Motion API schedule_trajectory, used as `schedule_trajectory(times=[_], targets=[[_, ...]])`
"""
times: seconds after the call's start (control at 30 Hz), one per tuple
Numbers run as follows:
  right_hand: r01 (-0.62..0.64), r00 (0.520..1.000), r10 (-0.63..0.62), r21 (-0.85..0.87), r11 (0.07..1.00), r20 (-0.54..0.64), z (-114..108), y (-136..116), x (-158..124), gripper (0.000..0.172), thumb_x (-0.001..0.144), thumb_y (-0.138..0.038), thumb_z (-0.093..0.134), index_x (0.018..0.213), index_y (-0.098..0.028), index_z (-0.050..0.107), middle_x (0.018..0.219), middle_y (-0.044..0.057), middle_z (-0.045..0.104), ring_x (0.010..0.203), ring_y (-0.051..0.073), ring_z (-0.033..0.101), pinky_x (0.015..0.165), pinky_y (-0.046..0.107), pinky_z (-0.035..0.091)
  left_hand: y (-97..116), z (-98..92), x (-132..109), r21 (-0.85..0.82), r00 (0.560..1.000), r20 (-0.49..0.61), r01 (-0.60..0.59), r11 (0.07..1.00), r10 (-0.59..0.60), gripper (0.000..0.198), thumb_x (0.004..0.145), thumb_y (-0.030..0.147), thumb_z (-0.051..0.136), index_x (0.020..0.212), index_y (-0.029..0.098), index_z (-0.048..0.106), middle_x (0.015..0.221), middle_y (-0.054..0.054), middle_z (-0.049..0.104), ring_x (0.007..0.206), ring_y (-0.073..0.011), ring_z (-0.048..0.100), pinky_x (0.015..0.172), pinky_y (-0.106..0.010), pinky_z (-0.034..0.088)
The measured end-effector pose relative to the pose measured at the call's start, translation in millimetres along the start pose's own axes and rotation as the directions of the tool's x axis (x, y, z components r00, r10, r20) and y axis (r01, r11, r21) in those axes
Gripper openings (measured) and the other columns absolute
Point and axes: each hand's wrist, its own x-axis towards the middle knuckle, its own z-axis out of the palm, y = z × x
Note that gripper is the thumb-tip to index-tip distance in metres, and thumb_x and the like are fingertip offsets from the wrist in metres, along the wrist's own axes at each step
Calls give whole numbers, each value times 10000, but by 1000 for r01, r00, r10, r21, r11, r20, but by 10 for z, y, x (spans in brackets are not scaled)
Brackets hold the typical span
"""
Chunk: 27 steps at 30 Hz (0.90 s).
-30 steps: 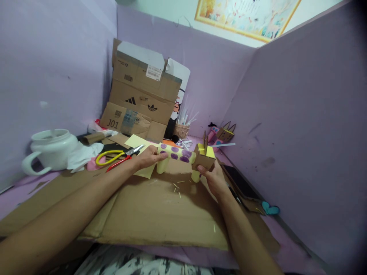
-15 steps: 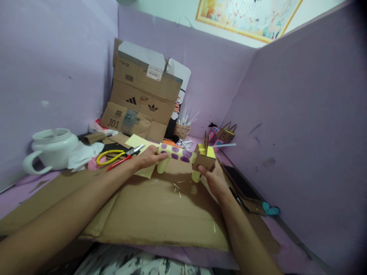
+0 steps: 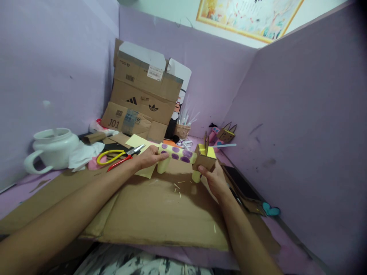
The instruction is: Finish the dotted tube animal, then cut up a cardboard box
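A paper animal figure [image 3: 179,154] stands over the cardboard sheet [image 3: 160,217]; its pale yellow tube body carries purple spots. Short yellow tube legs show beneath it. My left hand [image 3: 149,157] grips the rear end of the tube, thumb along the side. At the other end is a box-shaped cardboard head [image 3: 205,161] with a yellow top and upright ears. My right hand [image 3: 213,177] holds this head from below and the right, thumb on its lower front. The fingers behind the head are hidden.
Left of the figure lie scissors [image 3: 132,151] with yellow and red handles, on yellow paper [image 3: 146,172]. A white mug-like pot [image 3: 53,147] stands far left. Behind are an unfolded cardboard box [image 3: 146,97] and a basket of sticks [image 3: 182,131]. A pink figure [image 3: 219,139] is at the back right.
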Motion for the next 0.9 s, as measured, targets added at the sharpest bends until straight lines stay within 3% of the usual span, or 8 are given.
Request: schedule_trajectory(times=[0.4,0.9], targets=[[-14,1000,14,1,1000,5,-4,9,3,509,592,-284,751,1043,-219,525,1071,54,609,958,226,559,853,364,428,-22,1,7,48,999,-14,47,998,-47,342,707,420,556,526,130,572,512,26,495,512,-98,442,492,-212,361],[-21,1000,20,24,1000,12,17,-15,1,508,593,-297,755,1040,-226,526,1135,66,601,1004,240,563,860,376,433,22,4,-8,30,997,-15,78,997,-77,334,689,425,564,527,133,560,496,34,474,502,-96,422,489,-215,337]])
